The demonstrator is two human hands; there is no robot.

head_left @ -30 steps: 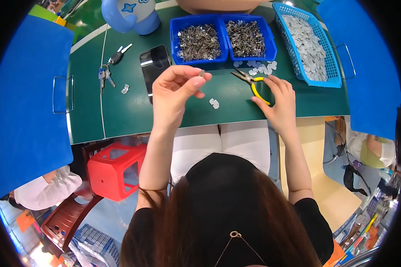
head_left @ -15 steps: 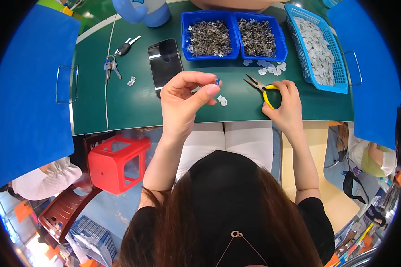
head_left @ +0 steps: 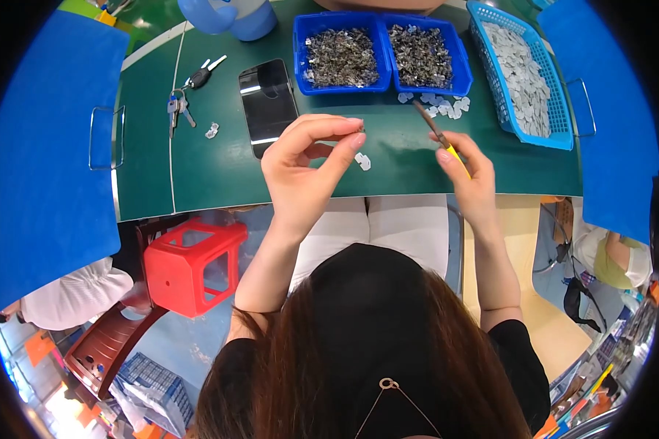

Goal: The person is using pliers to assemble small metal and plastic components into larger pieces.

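Observation:
Thumb and index finger of my left hand [head_left: 300,168] pinch a small piece [head_left: 362,129]; most of it is hidden by the fingertips, so its kind does not show. My right hand [head_left: 473,172] is closed round the yellow handles of needle-nose pliers [head_left: 431,123], held up with the dark jaws pointing away and to the left, seen edge-on. On the green table below the left fingertips lies a small whitish plastic piece [head_left: 363,162]. Several similar white pieces [head_left: 454,110] are scattered beyond the pliers' tips.
Two blue bins [head_left: 342,89] of small metallic parts stand at the back. A light-blue basket [head_left: 556,140] of flat whitish pieces is at the right. Leftward lie a phone [head_left: 269,110], keys [head_left: 183,108] and a small clear piece [head_left: 211,130]. A red stool [head_left: 190,274] stands beside the table.
My right hand has lifted and turned the pliers, so their jaws now appear edge-on. My left hand keeps its pinch, and the piece in it has turned and shows less.

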